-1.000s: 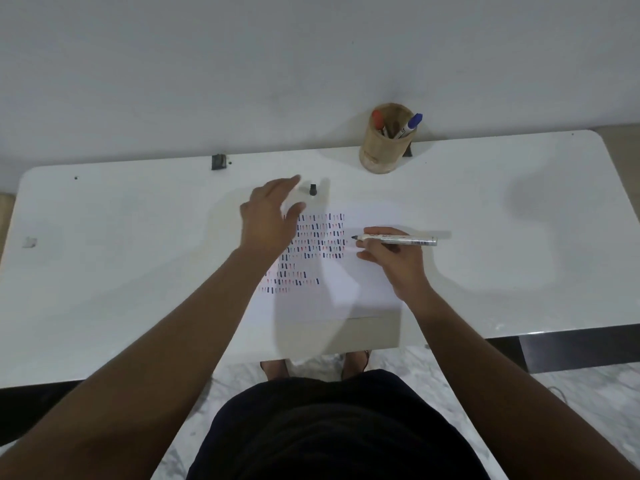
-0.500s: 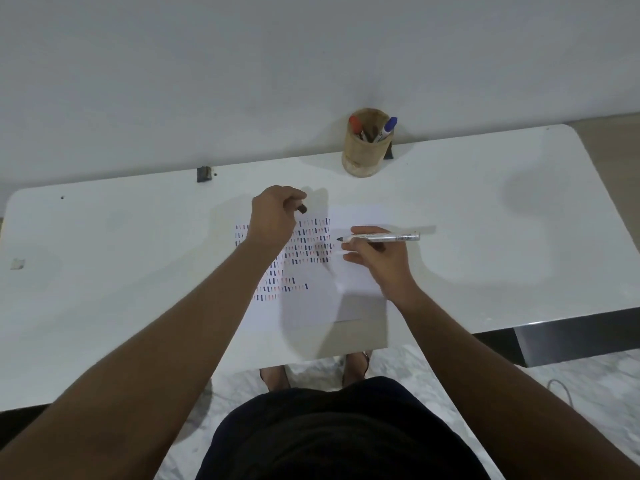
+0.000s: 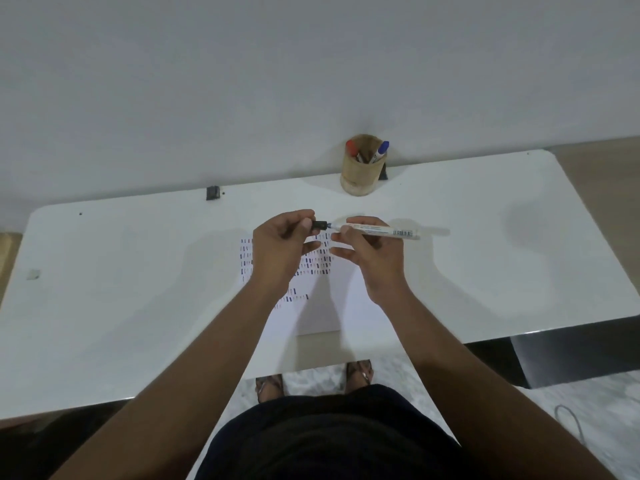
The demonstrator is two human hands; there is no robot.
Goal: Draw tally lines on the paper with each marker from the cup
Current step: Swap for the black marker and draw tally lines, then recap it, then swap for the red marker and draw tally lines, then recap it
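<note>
Both hands have lifted off the paper since the earlier frame and now meet above its far edge, the cap brought up to the marker tip. Left hand pinches a small black cap between thumb and forefinger, its open end facing the marker. Right hand grips the white marker near its tip, barrel lying level and pointing away from the cap, barcode label visible toward its rear end. Cap and tip are just beside each other; whether the cap is seated on the tip cannot be told.

Paper lies flat on the white worktop, directly below the hands, with rows of short tally strokes in dark blue and reddish ink across its far half; the near half is blank. Part of the strokes is hidden by the left hand and forearm.

Cup, a tan cylinder, stands upright beyond the paper at the worktop's far edge against the wall. It holds a red-capped marker and a blue-capped marker, both leaning on its rim. A small black clip sits at the far edge, well apart from the cup
</note>
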